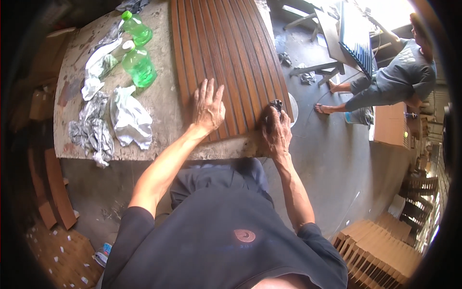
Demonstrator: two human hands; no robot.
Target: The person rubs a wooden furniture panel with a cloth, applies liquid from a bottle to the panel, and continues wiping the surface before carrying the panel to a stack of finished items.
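Here on the worn, paint-stained desk (161, 65), a brown slatted panel (226, 53) lies along the right side, its grooves running away from the person and its near end close to the front edge. The left hand (209, 108) rests palm-down on the slats, that grip spread flat with fingers a little apart, clasping nothing. Over at the near right corner, the right hand (277, 127) has its grip closed on a small dark rag (275, 104), right at the panel's edge. Left of the panel, two clear bottles of green liquid: one with a green cap (138, 32), and nearer, one with a white cap (139, 69). Beside them sprawl a crumpled white cloth (131, 120) and a grey rag (91, 123), drooping at the desk's front edge. Beyond, bright light floods the top right, where another person (392, 79) in grey, barefoot on the smooth grey floor (327, 159), stands by a dark ribbed panel (355, 38) propped on a stand. A blue bucket (358, 117) sits just behind those feet. Lower right, tan slatted pieces (380, 250) are stacked in rows; on the left, long reddish-brown boards (60, 190) stand in shadow.
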